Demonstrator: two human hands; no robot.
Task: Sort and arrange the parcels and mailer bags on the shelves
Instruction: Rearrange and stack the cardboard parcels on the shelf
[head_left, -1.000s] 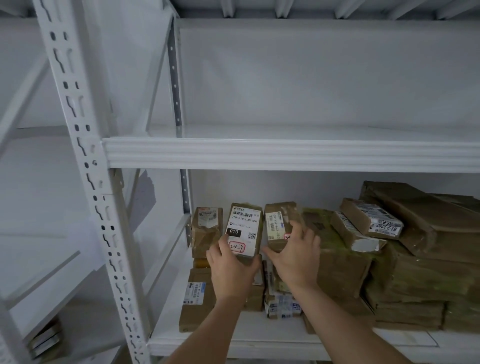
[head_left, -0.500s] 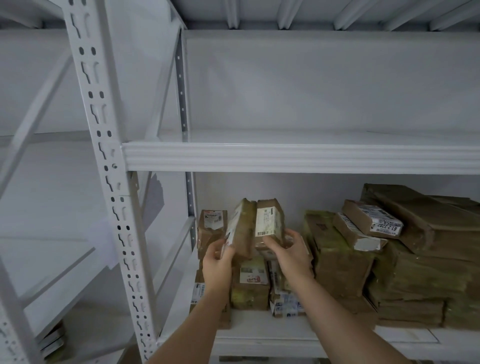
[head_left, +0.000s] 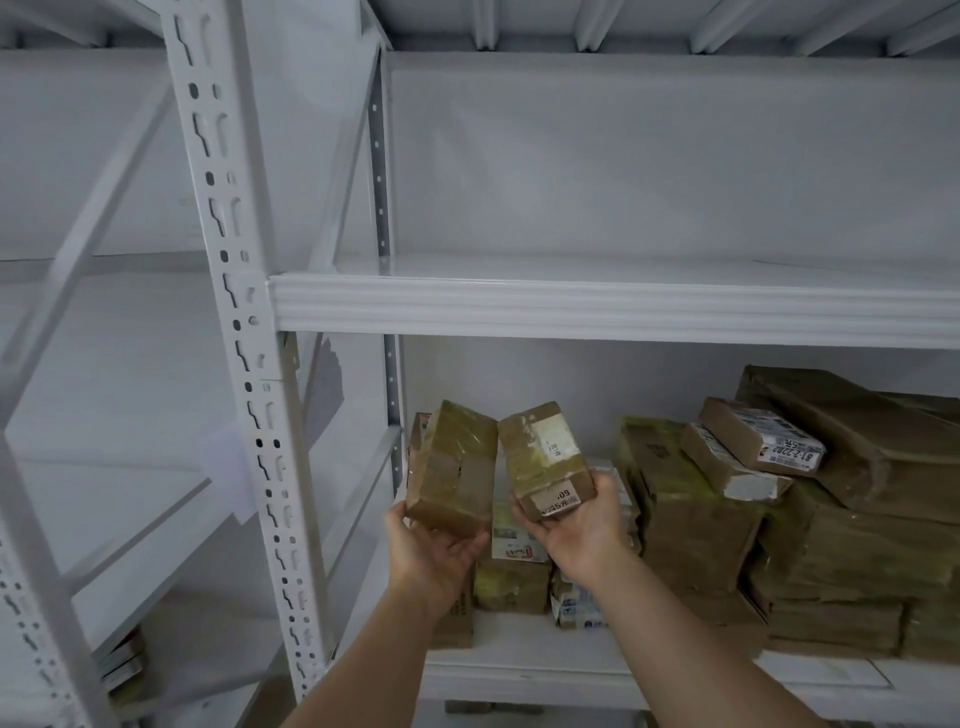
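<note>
Head view shows two small brown cardboard parcels wrapped in clear tape, both lifted in the lower centre of the frame, in front of the lower white metal shelf (head_left: 519, 670). The left hand (head_left: 434, 551) cups the left parcel (head_left: 452, 467) from below, with the fingers closed around its bottom end. The right hand (head_left: 584, 525) grasps the right parcel (head_left: 545, 457) in the same way, at the end that carries a small white price sticker.

Both parcels stand with their long axis nearly upright. They lean away from each other at the top, and their inner edges almost touch near the middle; I cannot tell if they really touch.

The empty upper white shelf board (head_left: 613, 306) lies directly above the two hands, across the middle of the frame. The stack of brown parcels (head_left: 857, 545) fills the lower right, well to the right of the right hand. Some smaller labelled parcels (head_left: 514, 577) sit just behind and below the hands.

I judge that the coming move depends on this: the free place is up, not forward, and each hand is about equally near to it. If the parcels go back to the lower shelf, the gap between the left rear post and the stack is nearer to the left hand.
</note>
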